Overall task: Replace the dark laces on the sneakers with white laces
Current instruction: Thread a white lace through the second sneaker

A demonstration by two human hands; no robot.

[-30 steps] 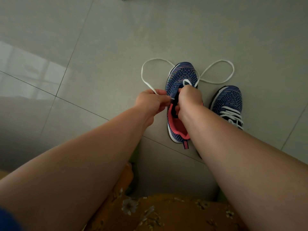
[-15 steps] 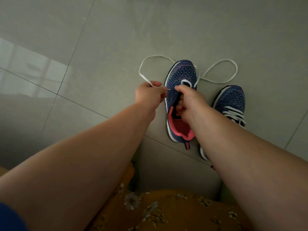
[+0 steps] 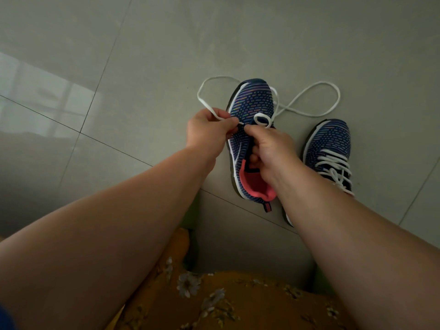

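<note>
right hand (image 3: 269,148) hides near sneaker (image 3: 250,144) eyelets + tongue | right forearm covers far sneaker (image 3: 329,148) heel | white lace (image 3: 309,98) tip lost in left hand (image 3: 209,132) pinch

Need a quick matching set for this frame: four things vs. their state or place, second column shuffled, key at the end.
1. left sneaker
2. right sneaker
3. left hand
4. right hand

A. fully laced in white
B. pinches the white lace near its end
C. white lace only through the front eyelets
D. grips the shoe's tongue area

Pairs: 1-C, 2-A, 3-B, 4-D
</note>
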